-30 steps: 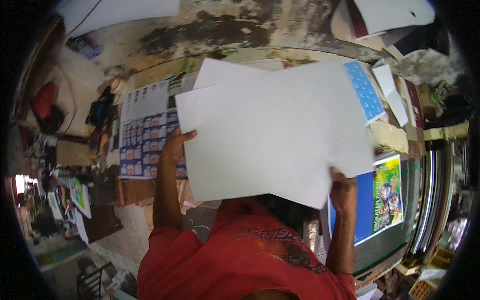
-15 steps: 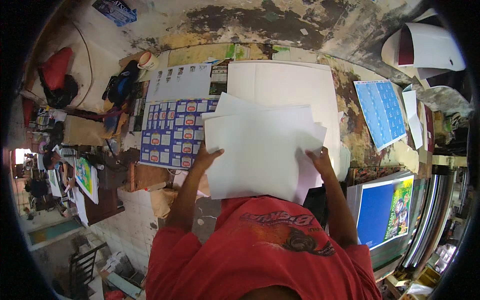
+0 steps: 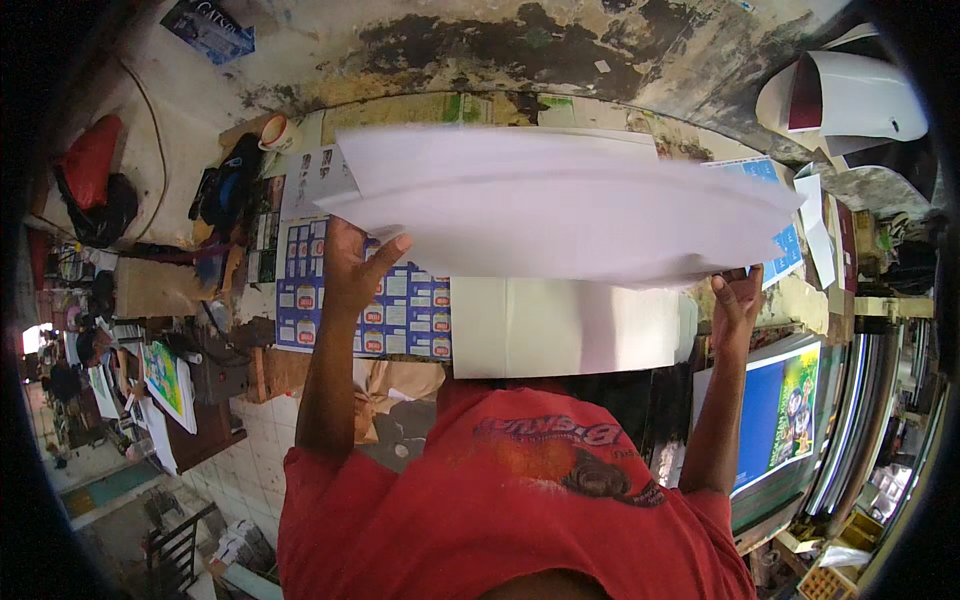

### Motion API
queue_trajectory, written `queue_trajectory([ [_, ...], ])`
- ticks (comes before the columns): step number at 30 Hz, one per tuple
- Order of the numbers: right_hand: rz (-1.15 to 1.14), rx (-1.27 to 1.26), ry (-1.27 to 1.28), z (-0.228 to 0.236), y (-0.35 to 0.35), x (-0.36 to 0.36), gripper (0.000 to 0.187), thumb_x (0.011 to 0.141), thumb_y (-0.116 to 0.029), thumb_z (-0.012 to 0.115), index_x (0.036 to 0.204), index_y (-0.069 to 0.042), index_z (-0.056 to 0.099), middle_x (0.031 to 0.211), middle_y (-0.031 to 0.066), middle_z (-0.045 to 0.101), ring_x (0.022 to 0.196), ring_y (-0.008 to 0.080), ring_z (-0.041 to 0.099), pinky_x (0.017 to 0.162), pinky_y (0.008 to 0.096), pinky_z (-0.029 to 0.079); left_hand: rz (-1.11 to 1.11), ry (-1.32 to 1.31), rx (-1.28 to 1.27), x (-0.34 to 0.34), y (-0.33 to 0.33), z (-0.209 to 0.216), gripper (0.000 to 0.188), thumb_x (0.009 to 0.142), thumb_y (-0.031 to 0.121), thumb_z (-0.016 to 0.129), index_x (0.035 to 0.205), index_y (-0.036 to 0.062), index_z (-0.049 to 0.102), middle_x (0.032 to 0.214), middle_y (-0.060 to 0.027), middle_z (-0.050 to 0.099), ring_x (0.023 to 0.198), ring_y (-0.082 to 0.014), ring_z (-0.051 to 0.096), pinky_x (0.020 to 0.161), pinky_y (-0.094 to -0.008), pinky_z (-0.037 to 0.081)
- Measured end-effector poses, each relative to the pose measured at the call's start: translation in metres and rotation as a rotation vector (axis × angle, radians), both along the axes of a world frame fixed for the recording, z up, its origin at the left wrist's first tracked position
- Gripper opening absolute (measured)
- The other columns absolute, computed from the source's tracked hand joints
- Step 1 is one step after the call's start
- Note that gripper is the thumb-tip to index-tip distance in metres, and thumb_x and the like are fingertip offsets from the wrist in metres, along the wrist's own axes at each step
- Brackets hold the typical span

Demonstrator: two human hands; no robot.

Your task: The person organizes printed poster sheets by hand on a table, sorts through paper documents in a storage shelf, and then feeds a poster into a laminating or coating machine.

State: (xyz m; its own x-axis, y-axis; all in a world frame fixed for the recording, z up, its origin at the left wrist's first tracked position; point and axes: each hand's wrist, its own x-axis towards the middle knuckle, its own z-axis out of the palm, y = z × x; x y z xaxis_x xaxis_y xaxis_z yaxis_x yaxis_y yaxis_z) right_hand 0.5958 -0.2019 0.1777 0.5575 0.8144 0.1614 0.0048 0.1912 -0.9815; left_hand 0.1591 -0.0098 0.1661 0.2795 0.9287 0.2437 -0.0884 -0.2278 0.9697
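Well, white sheets (image 3: 570, 215) arch above the cluttered worktop (image 3: 690, 145); stained wall (image 3: 480, 55) beyond.

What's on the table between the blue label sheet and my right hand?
In the head view, mostly blank white paper, partly hidden by the held white sheets.

Left hand (image 3: 355, 265) at 9 o'clock, right hand (image 3: 736, 303) at 3: bowed white sheets (image 3: 570, 215) held between, raised. Printed purple-blue sheet (image 3: 405, 315) at 9 o'clock, blue-green poster (image 3: 768, 412) at 4, white cup (image 3: 275, 132) at 10.
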Motion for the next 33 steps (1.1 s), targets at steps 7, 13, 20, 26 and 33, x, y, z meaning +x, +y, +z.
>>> queue_trajectory([
  [7, 0.074, 0.074, 0.094, -0.040, 0.022, 0.011, 0.066, 0.076, -0.009, 0.070, 0.136, -0.002, 0.042, 0.122, 0.0062, 0.053, 0.109, 0.0179, 0.051, 0.095, 0.0325, 0.040, -0.097, -0.037, -0.020, 0.026, 0.015, -0.026, 0.081, 0.069, 0.006, 0.082, 0.135, 0.0023, 0.035, 0.131, -0.0161, 0.049, 0.121, -0.0240, 0.049, 0.104, -0.0390, 0.037],
  [13, -0.101, -0.029, 0.043, -0.024, 0.033, -0.005, 0.036, 0.087, -0.006, 0.066, 0.120, 0.000, 0.055, 0.111, 0.0071, 0.062, 0.106, 0.0160, 0.055, 0.095, 0.0316, 0.040, 0.036, -0.181, -0.142, 0.045, 0.011, -0.006, 0.036, 0.088, 0.008, 0.066, 0.119, -0.0015, 0.051, 0.108, -0.0093, 0.062, 0.100, -0.0162, 0.060, 0.089, -0.0273, 0.048],
  [20, -0.015, -0.236, -0.272, -0.015, 0.003, 0.014, 0.024, 0.080, -0.005, 0.073, 0.102, -0.002, 0.063, 0.104, 0.0090, 0.065, 0.101, 0.0187, 0.060, 0.091, 0.0323, 0.045, -0.151, 0.104, 0.016, 0.016, 0.011, -0.041, 0.015, 0.084, 0.000, 0.066, 0.098, -0.0001, 0.060, 0.107, -0.0126, 0.066, 0.109, -0.0208, 0.060, 0.094, -0.0332, 0.048],
  [26, 0.291, -0.374, -1.033, 0.055, 0.001, -0.017, 0.018, 0.067, -0.002, 0.075, 0.084, -0.009, 0.072, 0.090, 0.0063, 0.070, 0.091, 0.0268, 0.063, 0.086, 0.0396, 0.046, -0.316, 0.322, -0.020, -0.038, -0.019, -0.051, 0.018, 0.083, -0.001, 0.067, 0.098, 0.0074, 0.063, 0.111, -0.0121, 0.067, 0.110, -0.0242, 0.062, 0.100, -0.0425, 0.045],
  [33, 0.328, -0.652, -1.330, -0.050, -0.063, -0.024, 0.013, 0.074, -0.012, 0.069, 0.086, -0.017, 0.070, 0.083, 0.0015, 0.069, 0.087, 0.0225, 0.063, 0.098, 0.0469, 0.036, -0.293, 0.704, -0.185, -0.047, -0.075, -0.109, 0.024, 0.082, 0.019, 0.072, 0.099, 0.0025, 0.066, 0.096, -0.0143, 0.069, 0.093, -0.0288, 0.067, 0.080, -0.0374, 0.052],
])
